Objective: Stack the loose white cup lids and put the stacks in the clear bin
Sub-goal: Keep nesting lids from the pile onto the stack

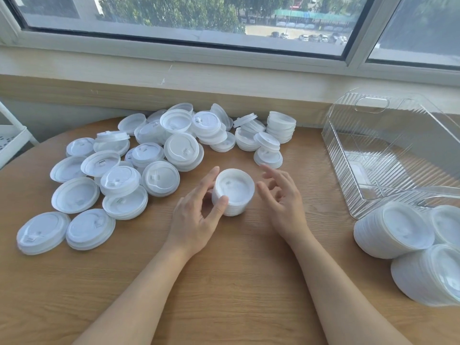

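Because the loose lids lie scattered left of and behind the centre stack, they sit within easy reach for gathering. Centre stack stands upright on the wooden table, presumably so its sides can be squared. Left hand grips its left side, thumb and fingers curled against the wall. Right hand, just right of the stack, hangs relaxed, fingers spread, holding nothing. Well right of the stack, clear bin lies with its opening toward the person, no stacks inside; three finished stacks lie on their sides before it, likely staged for loading.
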The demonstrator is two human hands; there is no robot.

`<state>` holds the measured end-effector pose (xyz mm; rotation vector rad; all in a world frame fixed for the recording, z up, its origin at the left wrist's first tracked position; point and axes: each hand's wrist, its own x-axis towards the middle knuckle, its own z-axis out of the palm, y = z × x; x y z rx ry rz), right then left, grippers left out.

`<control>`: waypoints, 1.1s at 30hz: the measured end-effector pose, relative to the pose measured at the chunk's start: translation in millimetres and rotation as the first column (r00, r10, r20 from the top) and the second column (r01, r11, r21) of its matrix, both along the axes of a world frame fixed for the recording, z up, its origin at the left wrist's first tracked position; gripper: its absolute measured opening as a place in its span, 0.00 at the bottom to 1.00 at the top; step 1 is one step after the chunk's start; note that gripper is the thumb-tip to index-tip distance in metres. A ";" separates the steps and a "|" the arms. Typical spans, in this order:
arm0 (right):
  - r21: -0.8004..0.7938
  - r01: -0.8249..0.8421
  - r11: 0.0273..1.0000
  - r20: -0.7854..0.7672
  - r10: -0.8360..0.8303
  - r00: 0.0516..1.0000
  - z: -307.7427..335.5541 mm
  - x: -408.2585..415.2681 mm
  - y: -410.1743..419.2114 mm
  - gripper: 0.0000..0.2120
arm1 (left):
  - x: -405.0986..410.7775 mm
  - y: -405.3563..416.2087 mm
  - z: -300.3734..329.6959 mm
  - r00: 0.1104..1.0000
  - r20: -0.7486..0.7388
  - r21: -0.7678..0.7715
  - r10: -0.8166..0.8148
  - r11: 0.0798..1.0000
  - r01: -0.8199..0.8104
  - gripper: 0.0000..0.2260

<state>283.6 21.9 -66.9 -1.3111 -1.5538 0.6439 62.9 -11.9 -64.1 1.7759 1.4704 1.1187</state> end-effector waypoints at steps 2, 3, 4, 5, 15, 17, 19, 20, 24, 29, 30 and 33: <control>0.012 0.129 0.992 -0.034 -0.129 0.991 -2.2 4.6 14.4 0.16 | -0.1 -0.4 1.5 1.000 -0.001 -0.002 -0.004 1.000 0.004 0.29; 0.018 0.184 0.983 -0.029 -0.183 0.983 -3.1 6.5 21.9 0.15 | -0.2 -0.1 1.8 1.000 -0.012 -0.001 -0.012 1.000 0.012 0.30; 0.023 0.227 0.974 -0.015 -0.226 0.974 -3.5 8.0 29.3 0.14 | -0.5 0.1 1.7 0.999 -0.025 -0.001 -0.022 1.000 0.022 0.32; 0.026 0.259 0.965 0.001 -0.259 0.966 -3.8 9.3 36.7 0.14 | -0.8 0.7 1.1 0.999 -0.038 -0.001 -0.032 1.000 0.032 0.33; 0.064 0.376 0.925 0.195 -0.381 0.904 0.5 19.1 103.5 0.17 | -1.8 3.9 -1.3 0.993 -0.112 0.002 -0.036 0.999 0.036 0.35; 0.062 0.370 0.927 0.211 -0.375 0.903 0.5 20.7 109.9 0.18 | -1.8 4.1 -0.9 0.993 -0.115 0.003 -0.031 0.999 0.032 0.35; 0.057 0.353 0.934 0.225 -0.357 0.907 0.9 21.8 112.9 0.19 | -1.5 4.7 -0.8 0.992 -0.119 0.006 -0.028 1.000 0.029 0.35; 0.054 0.344 0.938 0.231 -0.346 0.909 0.9 21.9 113.7 0.19 | -1.5 4.9 -0.9 0.992 -0.120 0.005 -0.030 1.000 0.031 0.35; 0.058 0.353 0.934 0.235 -0.356 0.904 1.5 20.2 113.7 0.16 | -1.3 5.2 -1.1 0.993 -0.108 0.002 -0.040 0.999 0.040 0.35; 0.158 0.413 0.897 0.139 -0.434 0.890 7.0 20.6 103.5 0.16 | -1.1 3.7 -0.1 0.993 -0.117 -0.004 -0.029 1.000 0.029 0.36; 0.187 0.420 0.888 0.131 -0.447 0.885 8.6 20.5 99.2 0.16 | -1.2 3.7 -0.2 0.993 -0.114 -0.006 -0.029 1.000 0.029 0.36; 0.268 0.445 0.854 0.138 -0.491 0.860 11.5 24.0 85.6 0.13 | -1.1 3.5 -0.3 0.994 -0.105 -0.010 -0.032 0.999 0.032 0.36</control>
